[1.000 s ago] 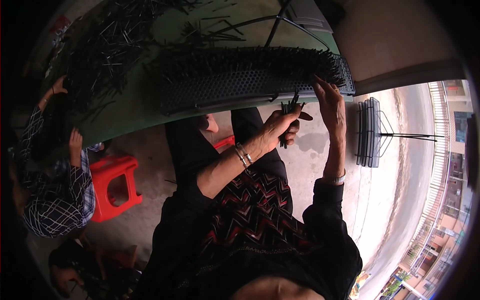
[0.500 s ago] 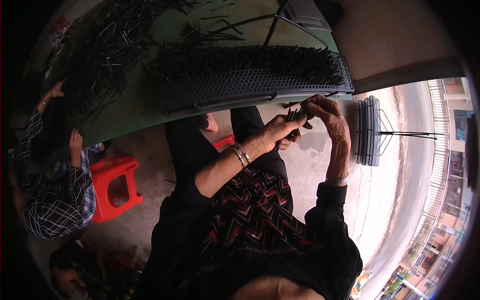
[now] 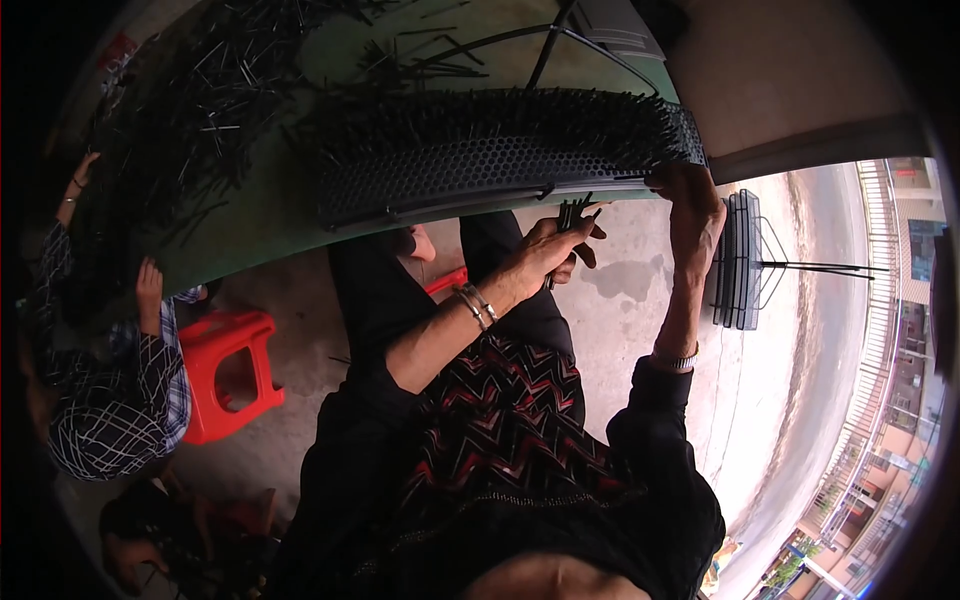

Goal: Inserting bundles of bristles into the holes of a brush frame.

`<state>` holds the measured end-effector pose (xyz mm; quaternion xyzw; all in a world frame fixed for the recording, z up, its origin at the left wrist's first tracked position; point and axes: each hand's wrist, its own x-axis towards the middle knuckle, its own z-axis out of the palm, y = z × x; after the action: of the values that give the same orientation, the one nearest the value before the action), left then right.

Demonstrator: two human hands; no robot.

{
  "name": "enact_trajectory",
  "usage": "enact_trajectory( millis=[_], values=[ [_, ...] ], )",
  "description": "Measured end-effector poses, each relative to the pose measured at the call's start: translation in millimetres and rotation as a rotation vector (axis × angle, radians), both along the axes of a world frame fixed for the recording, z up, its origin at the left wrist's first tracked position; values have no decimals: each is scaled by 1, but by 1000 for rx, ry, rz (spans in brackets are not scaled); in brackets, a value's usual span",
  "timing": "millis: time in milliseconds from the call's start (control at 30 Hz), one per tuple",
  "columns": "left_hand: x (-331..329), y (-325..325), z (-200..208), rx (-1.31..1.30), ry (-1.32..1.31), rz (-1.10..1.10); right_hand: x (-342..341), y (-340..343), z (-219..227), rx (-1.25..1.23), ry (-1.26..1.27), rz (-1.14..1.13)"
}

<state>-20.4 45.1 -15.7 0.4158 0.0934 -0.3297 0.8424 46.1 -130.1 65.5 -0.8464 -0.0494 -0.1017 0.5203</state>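
The bundle of sticks [image 3: 570,214] pokes up from the left hand [image 3: 548,252]; a slackened grip could spill some onto the floor [image 3: 625,280] below. Just beyond that hand is the holed panel [image 3: 450,168], where a bump could tilt the upright sticks [image 3: 520,118]. The left fingers curl around the bundle; the right hand [image 3: 690,205], near the panel's edge, is pinched narrow, apparently on a single stick [image 3: 632,178], its fingertips shadowed.
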Motion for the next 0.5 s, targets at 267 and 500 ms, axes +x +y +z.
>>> enact_trajectory(
  millis=[267,500],
  values=[
    [13,-9,-16,-219,119,295,16,14,-17,-273,-206,-96],
    [6,-7,0,-161,166,241,14,16,-11,-347,-176,-94]
  ],
)
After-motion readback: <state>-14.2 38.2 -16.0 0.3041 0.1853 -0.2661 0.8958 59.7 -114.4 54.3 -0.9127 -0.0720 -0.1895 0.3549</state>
